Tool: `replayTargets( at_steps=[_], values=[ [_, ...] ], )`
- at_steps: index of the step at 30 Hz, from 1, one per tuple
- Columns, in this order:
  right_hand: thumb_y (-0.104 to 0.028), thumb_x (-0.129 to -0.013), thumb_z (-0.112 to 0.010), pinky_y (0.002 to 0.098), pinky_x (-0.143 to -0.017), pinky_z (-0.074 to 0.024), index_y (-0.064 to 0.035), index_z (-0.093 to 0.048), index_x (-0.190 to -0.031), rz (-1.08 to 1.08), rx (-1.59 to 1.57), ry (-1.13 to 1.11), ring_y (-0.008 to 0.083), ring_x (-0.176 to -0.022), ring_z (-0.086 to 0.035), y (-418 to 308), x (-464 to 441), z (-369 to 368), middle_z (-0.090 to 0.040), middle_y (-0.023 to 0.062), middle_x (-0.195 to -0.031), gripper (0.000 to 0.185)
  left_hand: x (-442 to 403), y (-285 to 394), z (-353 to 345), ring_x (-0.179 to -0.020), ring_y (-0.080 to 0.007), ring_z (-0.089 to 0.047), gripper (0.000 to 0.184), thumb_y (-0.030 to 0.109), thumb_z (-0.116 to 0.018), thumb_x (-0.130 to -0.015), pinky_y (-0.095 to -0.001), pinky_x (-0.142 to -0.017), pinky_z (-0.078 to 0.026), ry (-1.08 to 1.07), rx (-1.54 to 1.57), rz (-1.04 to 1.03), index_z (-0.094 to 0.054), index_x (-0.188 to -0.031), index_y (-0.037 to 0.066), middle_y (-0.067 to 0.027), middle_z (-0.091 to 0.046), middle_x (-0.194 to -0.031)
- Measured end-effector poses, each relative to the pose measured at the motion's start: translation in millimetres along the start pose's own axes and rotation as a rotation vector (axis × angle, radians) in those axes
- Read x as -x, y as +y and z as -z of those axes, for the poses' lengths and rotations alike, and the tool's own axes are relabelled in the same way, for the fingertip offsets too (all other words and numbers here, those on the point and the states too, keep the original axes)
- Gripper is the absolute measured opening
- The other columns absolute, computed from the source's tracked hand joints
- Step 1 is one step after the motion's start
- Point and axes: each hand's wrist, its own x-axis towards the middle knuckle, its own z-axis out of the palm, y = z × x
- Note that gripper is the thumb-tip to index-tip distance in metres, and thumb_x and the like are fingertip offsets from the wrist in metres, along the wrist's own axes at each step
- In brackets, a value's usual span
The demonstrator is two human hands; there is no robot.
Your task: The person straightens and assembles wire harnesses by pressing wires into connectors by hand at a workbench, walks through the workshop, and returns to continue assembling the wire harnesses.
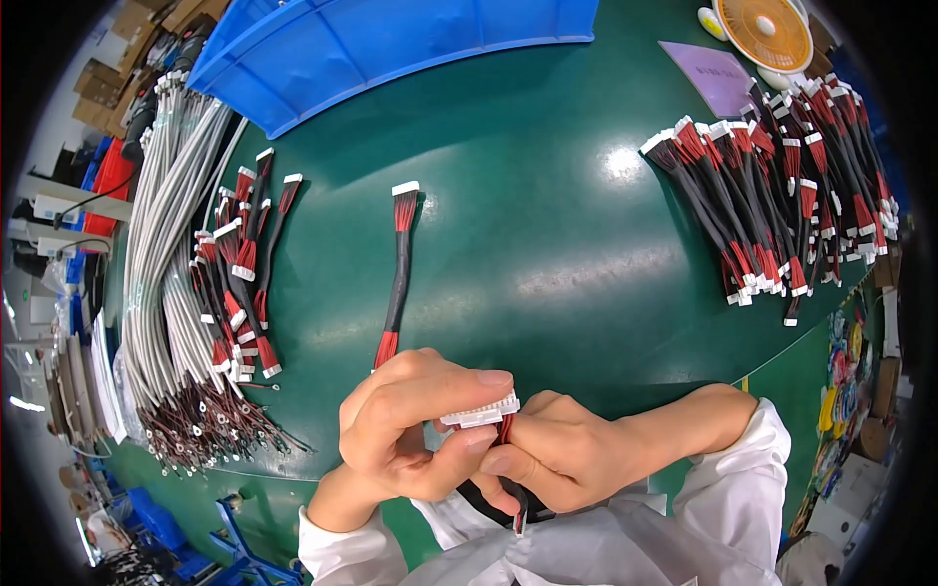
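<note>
Between the thumb and index finger of my left hand [415, 425] is the white connector [481, 412] of a short wire harness. My right hand [562, 454] is closed around the red and black wires just behind that connector. The harness's black sleeve [520, 503] hangs below my right hand, its lower end near my white clothing. Another wire harness [401, 254], with a white connector, red wires and a black sleeve, lies lengthwise on the green table [547, 234] beyond my left hand, which hides its near end.
At the left lie a loose pile of harnesses [234, 273] and a long bundle of grey cables [161, 234] with ring-ended wires. A large harness pile [772, 195] covers the right side. A blue bin [410, 44], purple sheet [705, 76] and orange-topped round item [765, 29] stand at the back.
</note>
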Motion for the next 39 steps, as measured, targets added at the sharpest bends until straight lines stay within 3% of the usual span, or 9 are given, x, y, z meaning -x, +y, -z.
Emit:
replayTargets(
  at_steps=[14,16,20,23,25,26,29,36,39],
  values=[
    [-0.009,-0.095,-0.041,0.0296,-0.036,-0.0343,0.0028,-0.047,-0.084,-0.099,-0.030,-0.021,0.0159,-0.037,-0.046,-8,-2,6,-0.048,0.0012,-0.050,0.016,5,-4,4,-0.049,-0.0115,-0.050,0.034,-0.008,-0.063,-0.063,-0.0216,-0.040,-0.037,0.026,0.008,0.033,-0.056,-0.096,-0.005,-0.0156,-0.064,-0.081],
    [-0.008,-0.096,-0.039,0.0256,-0.038,-0.0356,0.0034,-0.050,-0.084,-0.107,0.018,-0.040,0.0131,-0.037,-0.046,-10,-6,13,-0.055,0.0010,-0.054,0.020,4,-5,6,-0.047,-0.0104,-0.048,0.033,-0.009,-0.064,-0.063,-0.0215,-0.040,-0.036,0.073,0.027,0.001,-0.057,-0.095,-0.004,-0.0152,-0.064,-0.080],
    [-0.009,-0.097,-0.037,0.0249,-0.037,-0.0350,0.0022,-0.049,-0.082,-0.121,0.004,-0.072,0.0110,-0.038,-0.045,-11,-10,15,-0.055,0.0011,-0.054,0.022,-1,-3,3,-0.050,-0.0115,-0.050,0.031,-0.009,-0.063,-0.066,-0.0221,-0.042,-0.038,0.068,-0.004,0.026,-0.057,-0.096,-0.004,-0.0147,-0.063,-0.080],
    [-0.020,-0.099,-0.035,0.0272,-0.038,-0.0358,-0.0009,-0.046,-0.078,-0.284,-0.175,-0.036,0.0116,-0.039,-0.047,-21,-14,15,-0.053,0.0024,-0.052,0.031,-4,-4,5,-0.054,-0.0133,-0.052,0.033,-0.011,-0.058,-0.068,-0.0228,-0.046,-0.040,0.071,-0.060,0.052,-0.058,-0.101,-0.005,-0.0140,-0.063,-0.080],
    [-0.025,-0.100,-0.032,0.0251,-0.038,-0.0344,-0.0025,-0.047,-0.078,-0.467,-0.421,-0.042,0.0075,-0.040,-0.046,-27,-18,20,-0.054,0.0030,-0.053,0.035,-7,-4,8,-0.058,-0.0154,-0.054,0.038,-0.013,-0.055,-0.068,-0.0236,-0.048,-0.042,0.072,-0.364,-0.007,-0.061,-0.104,-0.004,-0.0134,-0.063,-0.081],
    [-0.027,-0.101,-0.031,0.0222,-0.038,-0.0306,-0.0032,-0.047,-0.078,-0.510,-0.463,-0.053,0.0043,-0.039,-0.041,-28,-18,22,-0.054,0.0030,-0.052,0.037,-8,-10,6,-0.057,-0.0166,-0.054,0.041,-0.013,-0.058,-0.063,-0.0247,-0.048,-0.042,0.093,-0.484,-0.130,-0.064,-0.102,-0.002,-0.0124,-0.062,-0.080],
    [-0.027,-0.101,-0.030,0.0199,-0.037,-0.0268,-0.0034,-0.046,-0.078,-0.607,-0.598,-0.106,0.0028,-0.038,-0.036,-27,-16,25,-0.054,0.0027,-0.052,0.036,-11,-14,6,-0.056,-0.0180,-0.054,0.044,-0.011,-0.060,-0.057,-0.0257,-0.047,-0.042,0.021,-0.558,-0.214,-0.066,-0.100,-0.001,-0.0115,-0.062,-0.079],
    [-0.027,-0.101,-0.030,0.0197,-0.037,-0.0262,-0.0036,-0.047,-0.080,-0.558,-0.573,-0.133,0.0021,-0.038,-0.035,-26,-13,20,-0.055,0.0015,-0.053,0.035,-7,-9,6,-0.058,-0.0202,-0.060,0.032,-0.012,-0.059,-0.059,-0.0267,-0.047,-0.047,0.014,-0.570,-0.130,-0.062,-0.089,-0.003,-0.0114,-0.063,-0.074],
    [-0.021,-0.101,-0.028,0.0198,-0.035,-0.0261,-0.0001,-0.047,-0.084,-0.429,-0.496,-0.143,0.0030,-0.037,-0.034,-24,-13,17,-0.059,0.0066,-0.058,0.033,-3,-6,5,-0.060,-0.0208,-0.061,0.033,-0.016,-0.054,-0.060,-0.0274,-0.048,-0.048,-0.004,-0.492,-0.064,-0.060,-0.090,-0.005,-0.0124,-0.064,-0.076]
  ],
)
